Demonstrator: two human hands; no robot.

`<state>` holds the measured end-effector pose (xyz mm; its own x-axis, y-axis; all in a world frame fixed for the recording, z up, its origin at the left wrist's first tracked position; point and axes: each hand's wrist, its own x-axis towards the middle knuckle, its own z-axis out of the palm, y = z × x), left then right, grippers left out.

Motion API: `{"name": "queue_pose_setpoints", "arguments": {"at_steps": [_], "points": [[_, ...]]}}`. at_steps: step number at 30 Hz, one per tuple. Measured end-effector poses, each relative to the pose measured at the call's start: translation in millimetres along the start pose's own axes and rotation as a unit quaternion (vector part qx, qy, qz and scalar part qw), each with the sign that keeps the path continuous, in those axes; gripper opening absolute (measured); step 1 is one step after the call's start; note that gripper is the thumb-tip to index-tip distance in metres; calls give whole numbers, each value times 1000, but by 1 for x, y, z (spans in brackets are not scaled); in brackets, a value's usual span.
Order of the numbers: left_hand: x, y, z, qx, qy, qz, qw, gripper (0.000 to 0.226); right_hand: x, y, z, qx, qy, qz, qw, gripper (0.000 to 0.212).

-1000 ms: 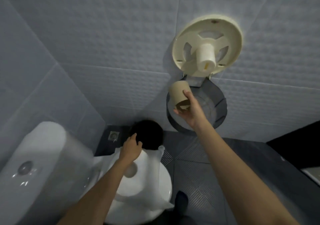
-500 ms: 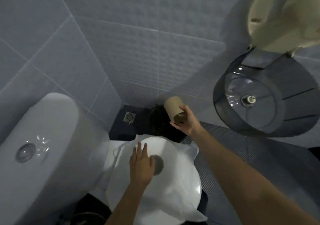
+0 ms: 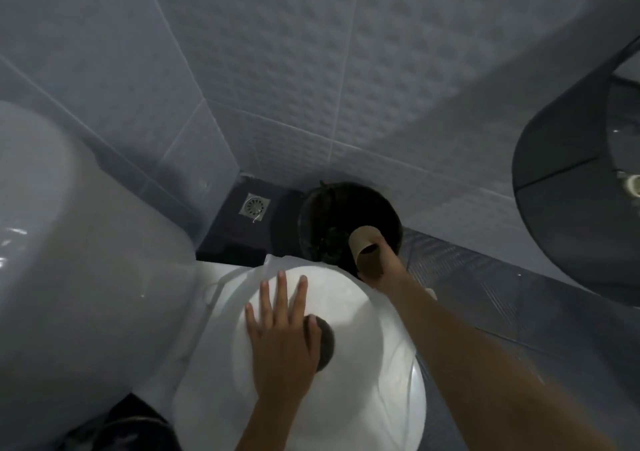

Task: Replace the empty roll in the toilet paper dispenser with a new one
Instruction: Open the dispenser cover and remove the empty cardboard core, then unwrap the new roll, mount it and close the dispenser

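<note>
A large new white roll [image 3: 367, 353], wrapped in clear plastic, lies flat low in the middle of the head view. My left hand [image 3: 282, 339] rests flat on its top with fingers spread, the thumb at the dark core hole. My right hand [image 3: 382, 267] grips the empty brown cardboard tube [image 3: 363, 246] just over the rim of the black bin [image 3: 332, 215] on the floor. The dispenser's dark translucent cover [image 3: 568, 187] hangs open at the right edge; its back plate is out of view.
The white toilet cistern [image 3: 79, 277] fills the left side. A square metal floor drain [image 3: 254, 204] sits in the corner beside the bin. Textured grey wall tiles rise behind, and dark floor tiles lie to the right.
The view has tilted down and closer. My right hand has carried the cardboard tube down from the dispenser to the bin's rim. My left hand has flattened onto the new roll.
</note>
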<state>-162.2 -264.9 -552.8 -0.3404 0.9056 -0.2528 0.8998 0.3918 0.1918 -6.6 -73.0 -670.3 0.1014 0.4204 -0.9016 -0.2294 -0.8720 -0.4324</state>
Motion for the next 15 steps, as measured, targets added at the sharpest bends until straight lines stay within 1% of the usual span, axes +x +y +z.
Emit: {"name": "queue_pose_setpoints", "arguments": {"at_steps": [1,3,5,8,10,12,15], "points": [[0,0,1,4,6,0,1000,58,-17,-4,6,15,-1,-6,1000,106],[-1,1,3,4,16,-1,1000,58,-36,-9,12,54,-5,-13,998,78],[-2,0,4,1,21,-1,1000,58,-41,-11,14,65,-8,-12,998,61],[-3,-1,5,5,31,-3,999,58,-48,-11,14,63,-19,-10,998,50],[-2,0,6,4,33,-4,999,58,-56,-12,15,56,-12,-21,998,43],[-2,0,6,4,40,-3,999,58,-71,-13,16,30,0,-60,998,34],[-5,0,8,0,61,8,998,58,-108,-11,11,-31,-1,-159,987,22]]}}
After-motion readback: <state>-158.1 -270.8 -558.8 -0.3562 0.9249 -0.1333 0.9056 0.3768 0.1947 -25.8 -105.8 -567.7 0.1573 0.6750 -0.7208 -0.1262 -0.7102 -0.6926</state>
